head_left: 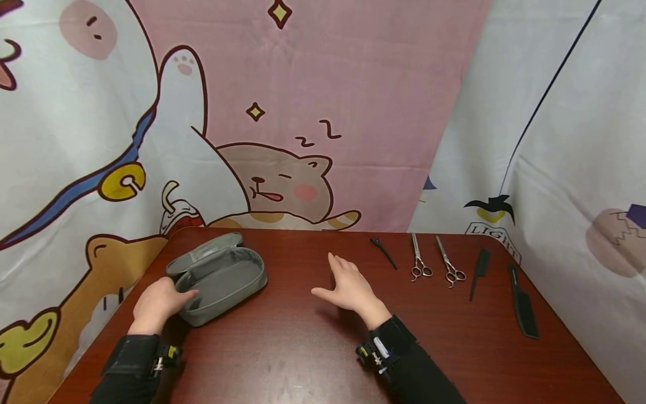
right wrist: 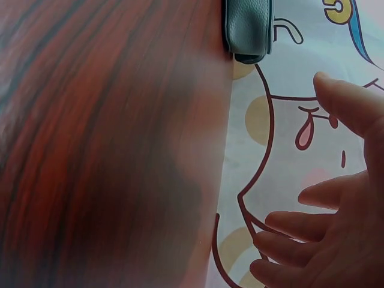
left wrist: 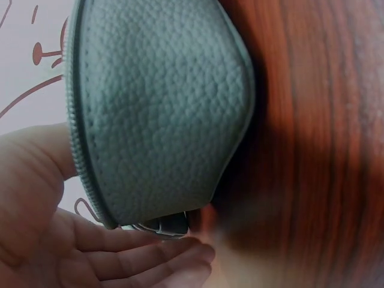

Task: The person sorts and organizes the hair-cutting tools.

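A grey zip case (head_left: 222, 280) lies on the left of the table with its lid (head_left: 204, 252) folded back; its inside looks bare. My left hand (head_left: 160, 303) holds the case at its near left end, thumb over the zipped rim. In the left wrist view the pebbled end wall (left wrist: 162, 114) fills the middle, and the fingers (left wrist: 138, 258) reach along beside it. My right hand (head_left: 348, 286) hovers over the middle of the table, fingers extended and thumb spread, holding nothing. In the right wrist view, that hand (right wrist: 324, 222) is apart from the case (right wrist: 249, 27).
Along the right of the brown table (head_left: 282, 359) lie a black hair clip (head_left: 384, 253), two pairs of silver scissors (head_left: 416, 259) (head_left: 448, 262), a dark tail comb (head_left: 480, 266) and a broad black comb (head_left: 523, 306). A printed cloth (head_left: 353, 84) hangs behind.
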Demonstrator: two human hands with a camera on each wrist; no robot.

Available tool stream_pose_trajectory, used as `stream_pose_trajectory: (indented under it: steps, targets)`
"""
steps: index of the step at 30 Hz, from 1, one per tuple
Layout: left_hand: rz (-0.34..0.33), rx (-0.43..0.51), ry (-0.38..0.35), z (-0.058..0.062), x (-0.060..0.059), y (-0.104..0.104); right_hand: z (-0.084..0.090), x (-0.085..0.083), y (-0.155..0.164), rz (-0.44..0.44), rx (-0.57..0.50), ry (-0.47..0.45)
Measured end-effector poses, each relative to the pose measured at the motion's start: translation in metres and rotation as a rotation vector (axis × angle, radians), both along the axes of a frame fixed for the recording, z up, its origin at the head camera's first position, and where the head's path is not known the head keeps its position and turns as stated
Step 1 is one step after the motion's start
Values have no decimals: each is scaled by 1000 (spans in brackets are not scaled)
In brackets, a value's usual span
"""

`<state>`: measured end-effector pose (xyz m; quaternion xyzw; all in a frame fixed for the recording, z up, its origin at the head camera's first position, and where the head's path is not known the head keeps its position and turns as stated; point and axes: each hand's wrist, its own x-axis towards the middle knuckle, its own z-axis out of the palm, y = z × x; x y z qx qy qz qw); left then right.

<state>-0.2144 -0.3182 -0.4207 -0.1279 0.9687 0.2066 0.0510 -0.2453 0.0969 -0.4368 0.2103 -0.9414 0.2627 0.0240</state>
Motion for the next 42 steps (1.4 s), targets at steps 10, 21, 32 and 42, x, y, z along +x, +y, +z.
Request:
stream_pose_trajectory:
  steps: [10, 21, 32, 42]
  targets:
    - [-31, -13, 18, -2, -5, -6, 1, 0, -14, 20, -1, -8]
    - [-40, 29, 183, -10, 1, -7, 4, -1, -18, 35, -12, -45]
    - [-66, 55, 311, -9, 4, 0, 7, -7, -25, 19, -41, -55]
    - [-136, 55, 416, 4, 5, 32, 14, -9, -27, -20, -164, -25]
